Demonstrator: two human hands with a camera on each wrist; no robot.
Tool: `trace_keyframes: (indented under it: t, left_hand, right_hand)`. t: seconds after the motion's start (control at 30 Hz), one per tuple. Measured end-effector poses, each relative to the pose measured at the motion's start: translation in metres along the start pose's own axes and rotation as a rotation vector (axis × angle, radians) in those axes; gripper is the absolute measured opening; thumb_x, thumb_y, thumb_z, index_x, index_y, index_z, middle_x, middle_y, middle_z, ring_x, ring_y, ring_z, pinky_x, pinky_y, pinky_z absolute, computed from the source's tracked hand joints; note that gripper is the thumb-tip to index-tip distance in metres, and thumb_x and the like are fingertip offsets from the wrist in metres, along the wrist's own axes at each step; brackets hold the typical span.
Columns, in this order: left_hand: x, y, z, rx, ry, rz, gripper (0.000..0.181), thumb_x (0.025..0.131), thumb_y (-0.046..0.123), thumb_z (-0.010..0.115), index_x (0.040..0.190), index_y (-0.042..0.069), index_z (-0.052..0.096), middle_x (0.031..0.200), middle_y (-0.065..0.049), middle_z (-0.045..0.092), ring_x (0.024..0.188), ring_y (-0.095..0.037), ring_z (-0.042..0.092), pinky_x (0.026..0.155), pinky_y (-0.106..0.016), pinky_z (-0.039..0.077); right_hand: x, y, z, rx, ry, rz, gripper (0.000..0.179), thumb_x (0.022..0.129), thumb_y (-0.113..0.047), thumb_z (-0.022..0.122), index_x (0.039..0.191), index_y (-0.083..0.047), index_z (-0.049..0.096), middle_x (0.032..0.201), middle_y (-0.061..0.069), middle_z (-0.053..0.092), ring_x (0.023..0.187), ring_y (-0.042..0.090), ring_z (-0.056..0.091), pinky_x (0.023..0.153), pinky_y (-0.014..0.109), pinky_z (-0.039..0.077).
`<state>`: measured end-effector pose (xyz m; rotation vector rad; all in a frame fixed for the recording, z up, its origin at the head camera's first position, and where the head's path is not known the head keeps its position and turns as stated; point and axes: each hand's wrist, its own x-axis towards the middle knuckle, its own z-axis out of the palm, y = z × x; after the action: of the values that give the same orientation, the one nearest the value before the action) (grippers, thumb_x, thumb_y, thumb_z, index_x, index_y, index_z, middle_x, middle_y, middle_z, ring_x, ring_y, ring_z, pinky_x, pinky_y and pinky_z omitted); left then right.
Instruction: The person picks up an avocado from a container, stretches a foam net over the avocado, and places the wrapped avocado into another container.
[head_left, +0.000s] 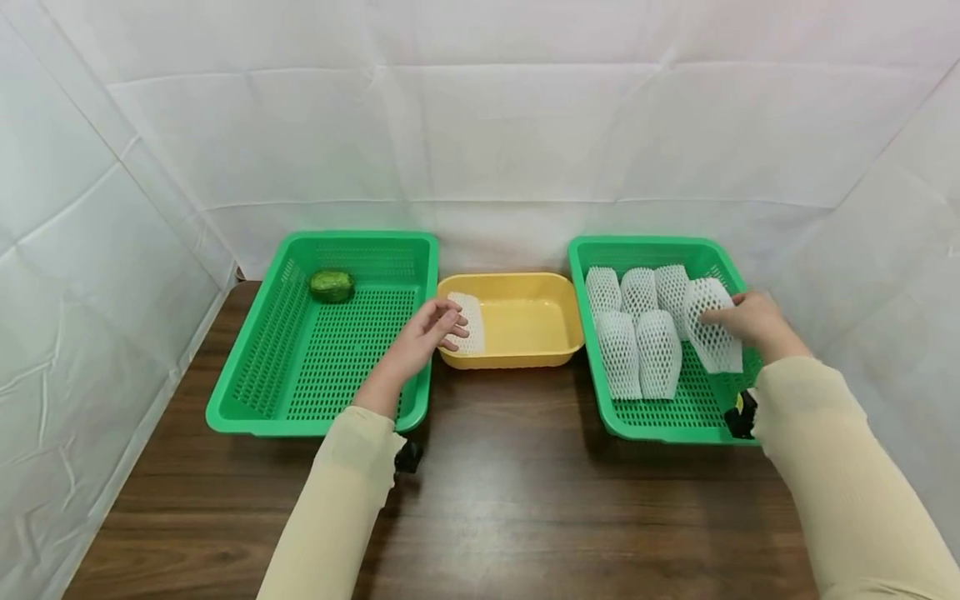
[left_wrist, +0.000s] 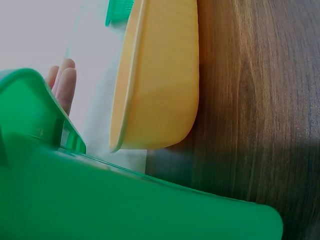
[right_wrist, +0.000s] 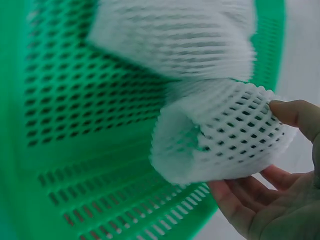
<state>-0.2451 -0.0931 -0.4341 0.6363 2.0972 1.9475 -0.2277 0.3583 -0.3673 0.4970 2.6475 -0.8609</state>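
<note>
My right hand (head_left: 752, 319) pinches a white foam net sleeve (head_left: 708, 321) between thumb and fingers, over the right-hand green basket (head_left: 705, 435). In the right wrist view the open end of this foam net sleeve (right_wrist: 220, 132) faces the camera, and green shows through its mesh. Several more white foam net sleeves (head_left: 660, 354) lie in two rows beside it. My left hand (head_left: 420, 337), fingers loosely bent with nothing in them, hovers by the left end of the yellow tub (head_left: 525, 361). Beneath its fingertips a flat white foam net sleeve (head_left: 472, 325) lies in the tub.
Left of the tub stands a larger green basket (head_left: 247, 429) with one dark green vegetable (head_left: 332, 286) near its back left. All three containers stand in a row on a brown wooden table (head_left: 510, 492). White sheeting (head_left: 517, 133) hangs behind and at both sides.
</note>
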Motion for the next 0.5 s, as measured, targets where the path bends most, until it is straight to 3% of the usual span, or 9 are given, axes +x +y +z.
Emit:
trace_keyframes:
  t: [0.23, 0.37, 0.5]
  left_hand:
    - [0.0001, 0.0012, 0.0002, 0.001, 0.008, -0.011, 0.035, 0.101, 0.021, 0.038, 0.121, -0.008, 0.04, 0.11, -0.029, 0.051, 0.105, -0.045, 0.052, 0.083, -0.053, 0.046]
    - [0.0014, 0.001, 0.0, -0.005, 0.004, -0.007, 0.037, 0.101, 0.021, 0.038, 0.122, -0.01, 0.04, 0.11, -0.029, 0.051, 0.104, -0.044, 0.052, 0.084, -0.055, 0.044]
    - [0.0025, 0.0006, 0.0007, -0.012, -0.001, -0.003, 0.034, 0.101, 0.019, 0.038, 0.121, -0.009, 0.04, 0.109, -0.029, 0.051, 0.104, -0.043, 0.053, 0.085, -0.056, 0.043]
  right_hand:
    - [0.0069, 0.0043, 0.0078, -0.144, -0.161, 0.029, 0.085, 0.09, -0.035, 0.054, 0.133, 0.025, 0.013, 0.131, 0.045, 0.02, 0.115, 0.055, 0.033, 0.079, 0.052, 0.046]
    - [0.0096, 0.0038, 0.0067, -0.214, -0.182, 0.04, 0.076, 0.09, -0.032, 0.053, 0.128, 0.028, 0.026, 0.126, 0.045, 0.029, 0.11, 0.055, 0.039, 0.075, 0.051, 0.047]
    - [0.0098, 0.0051, 0.0053, -0.219, -0.197, 0.057, 0.075, 0.09, -0.031, 0.053, 0.128, 0.027, 0.026, 0.126, 0.045, 0.029, 0.111, 0.055, 0.039, 0.078, 0.052, 0.046]
